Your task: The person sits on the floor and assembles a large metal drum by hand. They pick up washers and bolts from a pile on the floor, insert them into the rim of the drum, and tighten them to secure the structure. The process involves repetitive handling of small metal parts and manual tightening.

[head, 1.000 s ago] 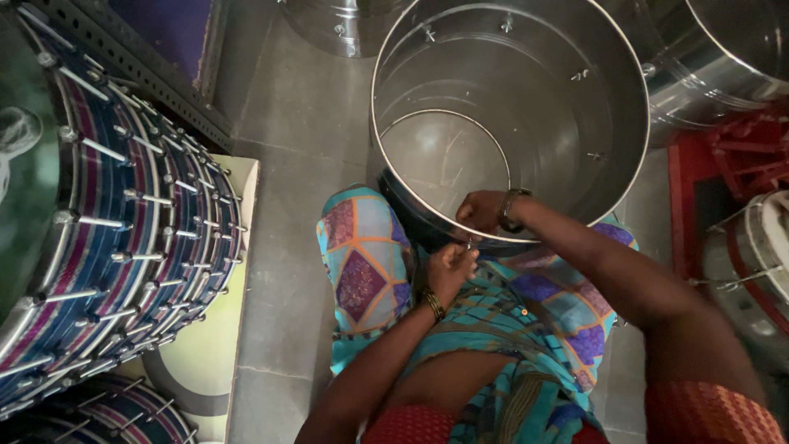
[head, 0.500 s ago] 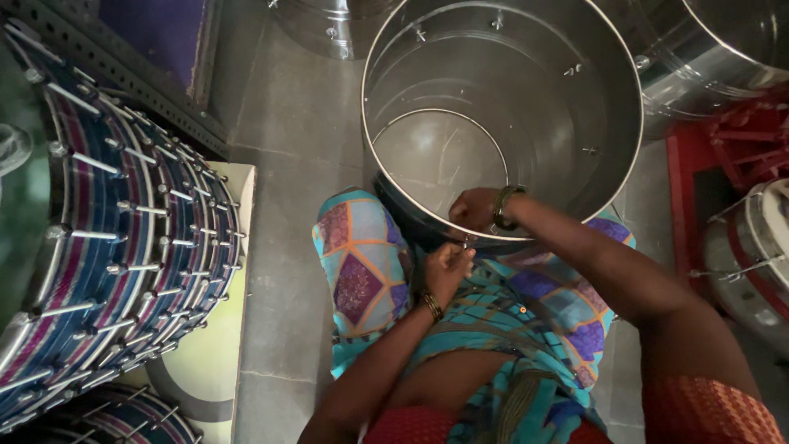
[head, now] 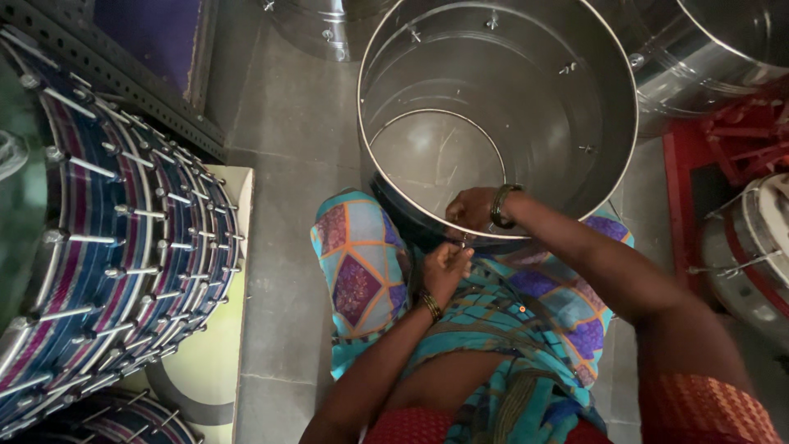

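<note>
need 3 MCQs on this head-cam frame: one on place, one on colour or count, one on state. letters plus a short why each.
1. Where is the right hand?
A. at the near rim of the large open steel drum shell
B. on the striped drums to the left
C. on the grey floor

2. What colours are the bands on the stacked finished drums at left?
A. yellow and green
B. blue, purple and white
C. plain black

3. What state is the steel shell in?
A. closed with a skin on top
B. lying flat on its side
C. open, with small bolts showing on the inner wall

Answers:
1. A: the right hand, with a dark wristband, rests on the rim edge nearest the person, while the left hand is just below it outside the shell.
2. B: the stacked drums show blue, purple and white stripes behind metal rods.
3. C: the bare inner wall and its bolts are visible.
</note>
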